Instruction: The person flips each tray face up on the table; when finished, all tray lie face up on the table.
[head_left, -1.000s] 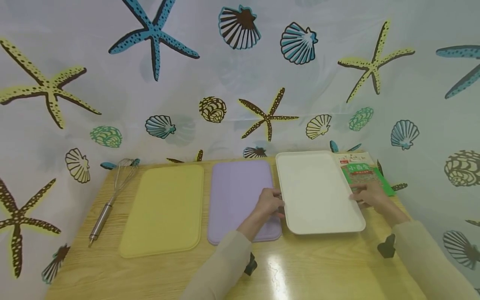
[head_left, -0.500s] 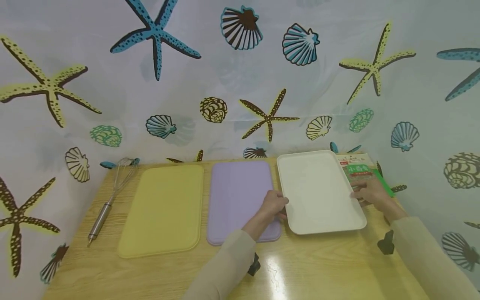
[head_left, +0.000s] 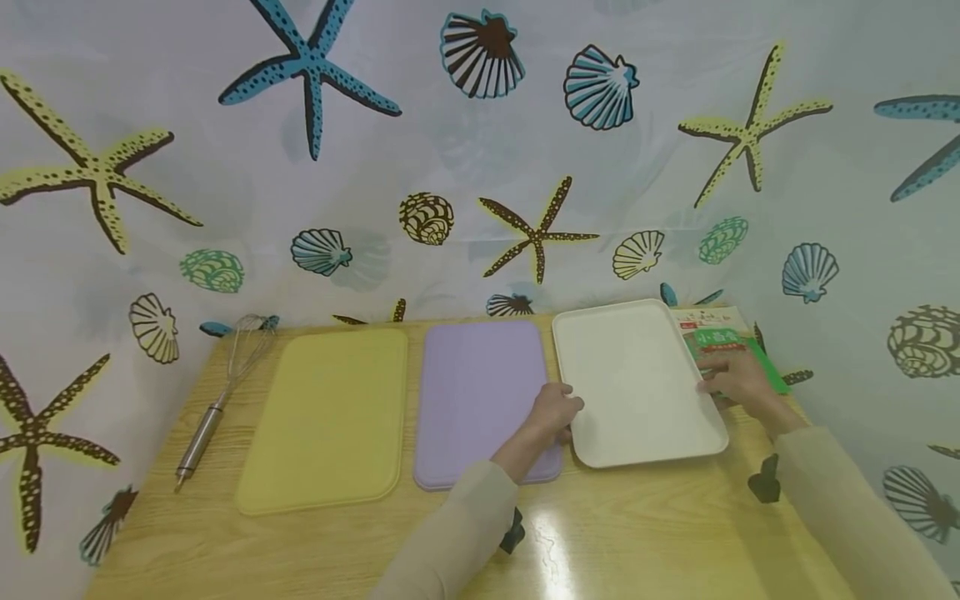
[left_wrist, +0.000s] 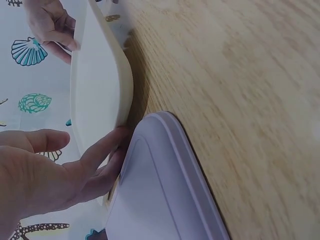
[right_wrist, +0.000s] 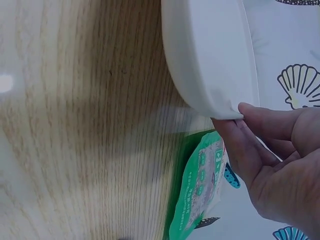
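The white tray [head_left: 637,383] lies at the right end of the row, its rim slightly raised off the wood where the wrist views show it. My right hand [head_left: 738,382] pinches the tray's right rim, thumb above and fingers below, seen closely in the right wrist view. At the left rim, my left hand [head_left: 551,412] touches the outer side with extended fingers [left_wrist: 105,147]. Its thumb stands apart over the tray. A lilac tray or lid [head_left: 480,392] lies flat beneath and left of that hand. Beside the right hand is a green food packet [right_wrist: 200,185] with printed lettering.
A yellow tray or lid [head_left: 330,417] lies left of the lilac one. Farther left is a metal whisk [head_left: 217,408]. The wooden table [head_left: 322,550] backs onto a curtain [head_left: 450,167] printed with starfish and shells. A pale packet [head_left: 708,317] lies behind the green one.
My left hand has shifted a little right, its thumb now over the white tray's edge. The white tray has tilted and turned very slightly. The right hand keeps its grip.
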